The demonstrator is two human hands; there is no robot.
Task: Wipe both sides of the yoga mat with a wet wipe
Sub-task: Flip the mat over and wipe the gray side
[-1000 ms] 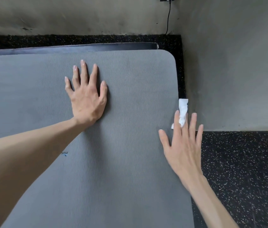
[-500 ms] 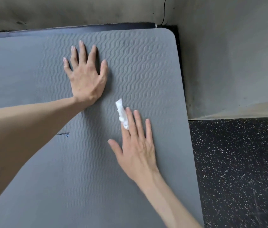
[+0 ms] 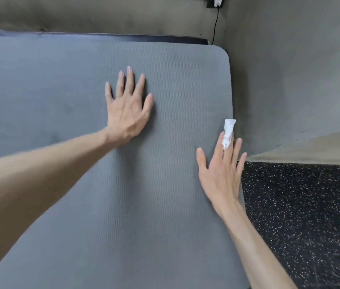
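A grey yoga mat with a fine wavy texture lies flat and fills most of the view. My left hand rests flat on its upper middle, fingers spread and straight. At the mat's right edge, my right hand lies flat with straight fingers. It presses a crumpled white wet wipe against the mat. The wipe sticks out past the index and middle fingertips and reaches the mat's edge.
A grey wall stands close along the mat's right side and another runs along its far edge. Black speckled floor lies at the lower right. A dark mat edge shows beyond the grey one. A black cable hangs in the corner.
My right hand swept the wipe left toward the mat's middle and has come back to the right edge. My left hand stayed pressed in place; the camera shifted.
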